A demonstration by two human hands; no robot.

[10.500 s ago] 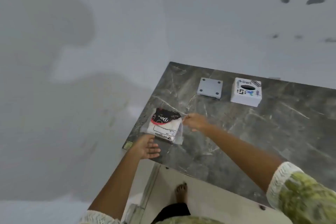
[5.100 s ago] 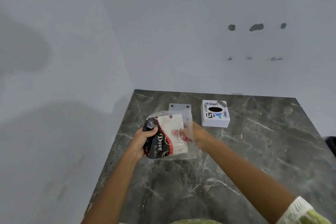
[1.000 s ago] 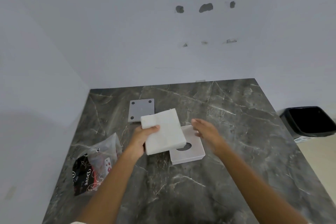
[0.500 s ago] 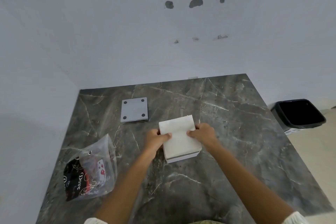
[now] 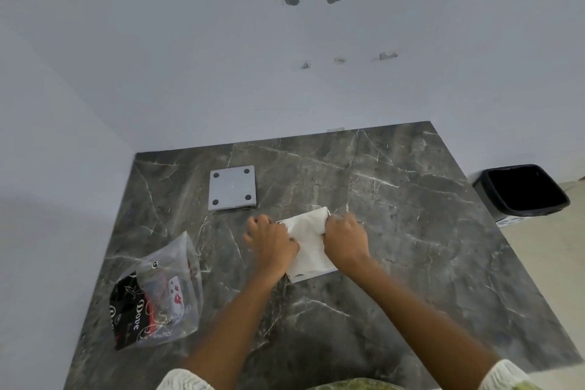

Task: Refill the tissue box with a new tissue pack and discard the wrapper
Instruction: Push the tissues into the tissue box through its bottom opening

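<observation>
Big dark marble table (image 5: 411,247) fills the lower frame, pushed into the corner of pale grey walls (image 5: 190,57), with a few chipped holes in the wall up at 12 o'clock. Over at 3 o'clock, off the table's edge and down on the floor, sits a black bin (image 5: 525,190), mouth open.

On the table at 8 o'clock lies the wrapper (image 5: 158,294), clear plastic with black and red print, crumpled and flat on the marble, well apart from the hands. Up at 11 o'clock from the hands rests a grey square plate (image 5: 232,187) with four dark dots at its corners, lying flat.

Dead centre, here's the action: the white tissue stack (image 5: 308,241) sits over the tissue box (image 5: 300,277), of which only a thin white edge peeks out at the stack's near side. The left hand (image 5: 272,242) is curled down on the stack's left edge, fingers folded in and pressing. The right hand (image 5: 345,239) is clamped on the right edge, fingers tucked over the tissues. Both hands are closed on the stack, one each side.
</observation>
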